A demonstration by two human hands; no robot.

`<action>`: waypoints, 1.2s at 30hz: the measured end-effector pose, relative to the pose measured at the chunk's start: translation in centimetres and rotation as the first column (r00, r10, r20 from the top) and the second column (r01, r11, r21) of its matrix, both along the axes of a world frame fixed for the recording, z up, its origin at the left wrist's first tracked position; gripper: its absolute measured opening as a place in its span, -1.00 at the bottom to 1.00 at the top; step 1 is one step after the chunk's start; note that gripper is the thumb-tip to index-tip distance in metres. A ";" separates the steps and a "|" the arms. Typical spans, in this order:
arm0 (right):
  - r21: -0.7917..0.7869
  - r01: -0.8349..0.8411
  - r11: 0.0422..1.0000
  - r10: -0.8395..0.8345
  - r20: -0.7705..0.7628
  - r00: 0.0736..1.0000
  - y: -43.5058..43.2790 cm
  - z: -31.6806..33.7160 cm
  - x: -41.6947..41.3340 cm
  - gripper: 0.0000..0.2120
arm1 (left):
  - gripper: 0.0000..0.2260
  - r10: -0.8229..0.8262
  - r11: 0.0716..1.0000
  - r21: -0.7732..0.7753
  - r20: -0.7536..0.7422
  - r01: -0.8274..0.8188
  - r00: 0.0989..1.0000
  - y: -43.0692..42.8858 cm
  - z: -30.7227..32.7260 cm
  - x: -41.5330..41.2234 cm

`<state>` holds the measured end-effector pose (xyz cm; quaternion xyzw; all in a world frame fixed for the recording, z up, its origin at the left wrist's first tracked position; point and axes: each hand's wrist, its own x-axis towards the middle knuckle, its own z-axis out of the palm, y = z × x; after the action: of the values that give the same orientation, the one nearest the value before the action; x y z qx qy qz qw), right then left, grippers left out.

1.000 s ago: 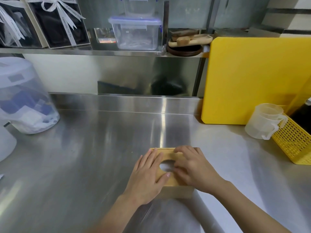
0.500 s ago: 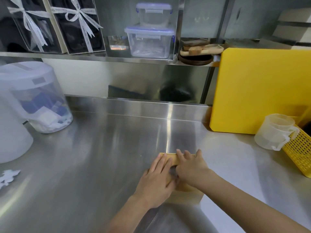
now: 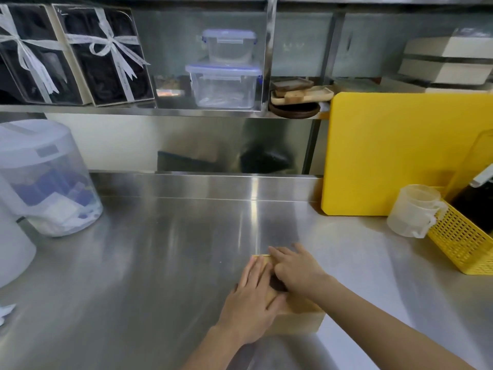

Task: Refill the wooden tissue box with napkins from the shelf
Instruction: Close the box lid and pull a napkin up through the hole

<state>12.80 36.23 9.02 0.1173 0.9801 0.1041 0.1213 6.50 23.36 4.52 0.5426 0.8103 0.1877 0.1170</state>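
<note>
The wooden tissue box (image 3: 296,320) stands on the steel counter (image 3: 165,263), low in the head view and right of centre. My left hand (image 3: 250,303) lies flat on the near left part of its lid, thumb by the dark oval opening (image 3: 277,285). My right hand (image 3: 296,271) presses on the lid's far right part, fingers reaching the far edge. Both hands cover most of the lid. I cannot pick out any napkins on the shelf (image 3: 160,111).
The shelf holds two ribboned black gift boxes (image 3: 106,57), stacked clear tubs (image 3: 224,84) and wooden trays (image 3: 298,96). A yellow cutting board (image 3: 400,153) leans at the right, beside a plastic jug (image 3: 413,210) and yellow basket (image 3: 461,244). A lidded clear container (image 3: 45,177) sits left.
My head has tilted up, so more of the shelf shows. Both hands have slid toward the far edge of the lid and now cover more of the opening.
</note>
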 end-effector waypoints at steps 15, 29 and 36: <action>-0.064 -0.107 0.992 0.097 -0.140 0.985 1.1 -0.4 0.3 -0.81 | -0.38 0.013 0.999 0.052 0.029 -0.014 1.000 -0.1 -0.2 0.1; 0.077 -0.412 0.908 0.404 -0.428 0.809 -0.7 1.4 4.0 -0.95 | -0.46 -0.035 0.998 0.048 -0.007 0.035 0.999 -0.2 0.2 -0.3; 0.064 -0.402 0.913 0.368 -0.551 0.749 -0.7 0.1 5.6 -0.90 | -0.76 -0.148 0.979 0.157 0.097 0.132 0.984 0.8 1.5 -1.3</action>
<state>18.38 35.50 9.13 -0.0657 0.9783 0.0601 -0.1871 5.21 24.19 6.04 0.5947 0.7461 0.2686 0.1323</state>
